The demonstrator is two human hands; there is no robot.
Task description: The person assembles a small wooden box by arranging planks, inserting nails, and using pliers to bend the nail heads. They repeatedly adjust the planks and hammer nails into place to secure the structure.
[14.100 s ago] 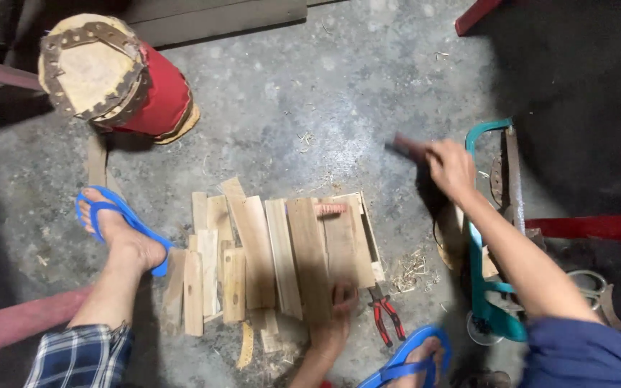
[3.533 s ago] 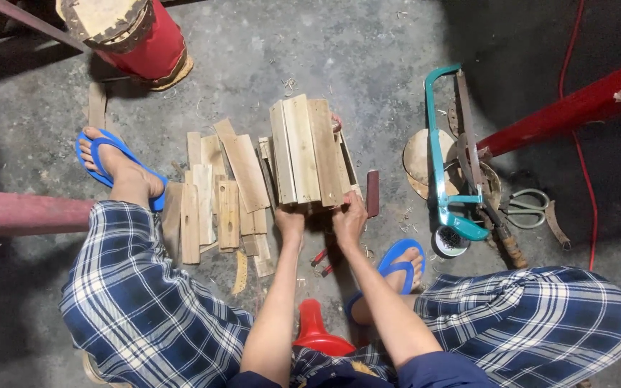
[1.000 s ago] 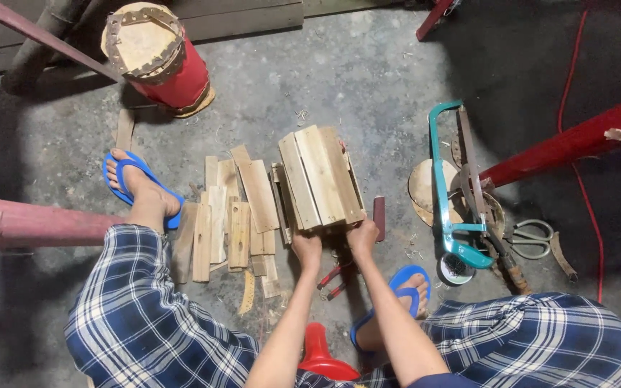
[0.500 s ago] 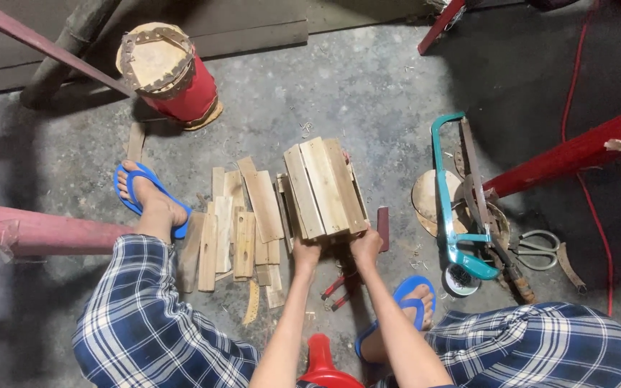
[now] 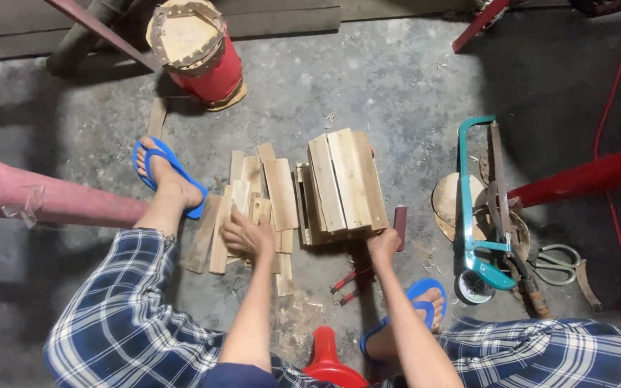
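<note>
Since half a second ago the left hand (image 5: 247,236) has left the near end of the wooden crate (image 5: 343,187) and moved left onto the pile of loose slats (image 5: 253,197); the right hand (image 5: 382,246) has stayed at the crate.

Crate: it stands on the concrete floor (image 5: 368,79) between the person's feet, just right of the slat pile and touching it along its left side. Its long axis runs away from the person, tilted slightly left at the far end. The boards on top run the same way.

Left hand: fingers curled down over the near ends of several slats. Whether the grip is closed on any one slat cannot be told; the palm side is hidden.

Right hand: pressed against the crate's near right corner, fingers tucked under or behind the edge. Its grip cannot be made out.

Hidden or unclear: the crate's inside and underside are not visible. The red-handled pliers (image 5: 350,284) lie partly under the right forearm. A small dark red block (image 5: 399,224) lies just right of the crate.

Surroundings: a teal hacksaw (image 5: 472,215) lies well right of the crate, with scissors (image 5: 562,260) beyond it. A red drum (image 5: 199,50) stands at the far left.
</note>
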